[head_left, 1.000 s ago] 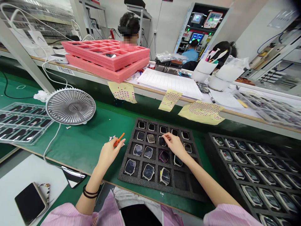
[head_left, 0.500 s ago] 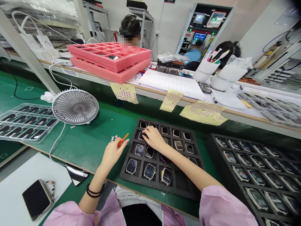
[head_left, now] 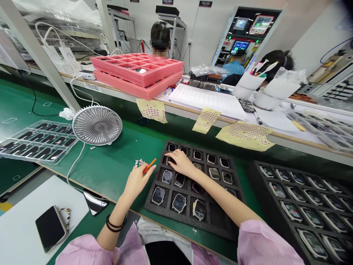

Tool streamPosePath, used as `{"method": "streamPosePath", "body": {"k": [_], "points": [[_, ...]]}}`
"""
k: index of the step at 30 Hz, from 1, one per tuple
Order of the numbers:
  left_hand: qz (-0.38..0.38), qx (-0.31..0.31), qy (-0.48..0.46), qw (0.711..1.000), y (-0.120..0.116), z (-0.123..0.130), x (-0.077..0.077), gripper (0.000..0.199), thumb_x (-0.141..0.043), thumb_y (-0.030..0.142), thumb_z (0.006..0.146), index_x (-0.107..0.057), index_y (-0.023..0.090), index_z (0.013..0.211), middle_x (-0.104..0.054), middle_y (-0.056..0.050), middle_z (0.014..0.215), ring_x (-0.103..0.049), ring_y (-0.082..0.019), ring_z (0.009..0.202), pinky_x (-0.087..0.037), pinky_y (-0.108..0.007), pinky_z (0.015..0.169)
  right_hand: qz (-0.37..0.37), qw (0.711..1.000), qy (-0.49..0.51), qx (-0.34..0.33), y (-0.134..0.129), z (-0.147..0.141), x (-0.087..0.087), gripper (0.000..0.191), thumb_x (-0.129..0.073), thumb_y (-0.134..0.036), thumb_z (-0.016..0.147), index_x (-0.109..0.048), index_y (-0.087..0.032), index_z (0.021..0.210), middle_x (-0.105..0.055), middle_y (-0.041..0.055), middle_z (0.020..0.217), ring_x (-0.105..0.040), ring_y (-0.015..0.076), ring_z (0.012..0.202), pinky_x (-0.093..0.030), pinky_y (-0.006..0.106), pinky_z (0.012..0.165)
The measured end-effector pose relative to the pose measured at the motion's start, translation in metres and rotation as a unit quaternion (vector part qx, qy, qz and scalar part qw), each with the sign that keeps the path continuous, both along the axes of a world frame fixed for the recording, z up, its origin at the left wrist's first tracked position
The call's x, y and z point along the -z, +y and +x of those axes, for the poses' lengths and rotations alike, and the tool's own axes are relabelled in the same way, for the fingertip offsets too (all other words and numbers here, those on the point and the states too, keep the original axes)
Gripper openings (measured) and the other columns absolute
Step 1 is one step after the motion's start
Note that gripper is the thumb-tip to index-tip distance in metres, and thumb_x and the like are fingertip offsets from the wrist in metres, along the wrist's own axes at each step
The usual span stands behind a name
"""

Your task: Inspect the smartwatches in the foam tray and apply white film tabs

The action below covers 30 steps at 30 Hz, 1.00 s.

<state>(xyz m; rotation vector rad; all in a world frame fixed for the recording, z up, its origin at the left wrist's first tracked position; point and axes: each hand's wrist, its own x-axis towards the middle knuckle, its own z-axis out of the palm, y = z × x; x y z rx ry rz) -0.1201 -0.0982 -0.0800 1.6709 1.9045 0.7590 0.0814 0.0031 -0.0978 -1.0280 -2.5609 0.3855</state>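
Observation:
My left hand (head_left: 137, 179) is closed round an orange stick-like tool (head_left: 149, 166), just left of a black foam tray (head_left: 176, 218). Small white pieces (head_left: 138, 162) lie by its fingertips. Over the tray's upper left part is my right hand (head_left: 180, 162), its fingers spread and its fingertips at a watch (head_left: 170, 160) in a compartment. Several square watch faces sit in the tray's other compartments, and a lower right compartment (head_left: 217, 216) holds none. My right forearm hides part of the tray.
A round grey fan (head_left: 97, 126) stands behind left, near a clear plastic tray (head_left: 38, 141). Another black tray of watches (head_left: 300, 195) lies right. Pink foam trays (head_left: 138, 70) rest on the shelf. A phone (head_left: 51, 228) lies lower left. People are beyond the shelf.
The whole view has shifted, so things appear slightly further right. My right hand's fingers look a little more spread at the watch. The left hand still holds the orange tool.

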Motion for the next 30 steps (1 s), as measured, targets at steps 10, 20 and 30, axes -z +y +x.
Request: {"method": "streamPosePath", "body": {"k": [10, 20, 30], "points": [[0.012, 0.003, -0.002, 1.0, -0.002, 0.001, -0.004, 0.036, -0.041, 0.051, 0.087, -0.039, 0.022, 0.065, -0.04, 0.004, 0.054, -0.04, -0.015, 0.05, -0.028, -0.024, 0.055, -0.141, 0.974, 0.18, 0.005, 0.01, 0.013, -0.005, 0.045, -0.065, -0.02, 0.078, -0.056, -0.021, 0.122, -0.061, 0.0035, 0.094, -0.064, 0.0145, 0.076, -0.045, 0.023, 0.057], [0.026, 0.007, -0.024, 0.999, -0.004, 0.002, -0.005, 0.034, -0.043, 0.05, 0.088, -0.048, 0.021, 0.07, -0.046, 0.003, 0.055, -0.045, -0.015, 0.051, -0.03, -0.025, 0.054, -0.242, 0.936, 0.255, 0.023, -0.005, 0.015, -0.007, 0.022, -0.077, -0.034, 0.069, -0.069, -0.02, 0.085, -0.071, 0.0028, 0.081, -0.061, 0.0166, 0.07, -0.044, 0.028, 0.066], [-0.009, 0.164, -0.286, 0.944, -0.004, 0.037, -0.018, 0.039, -0.036, 0.049, 0.094, -0.055, 0.017, 0.084, -0.04, 0.007, 0.051, -0.034, -0.009, 0.046, -0.029, -0.021, 0.048, -0.41, 0.791, 0.45, 0.056, -0.03, 0.008, -0.033, 0.034, -0.055, -0.052, 0.085, -0.061, -0.021, 0.098, -0.054, -0.0033, 0.066, -0.048, 0.0106, 0.049, -0.038, 0.024, 0.044]]}}
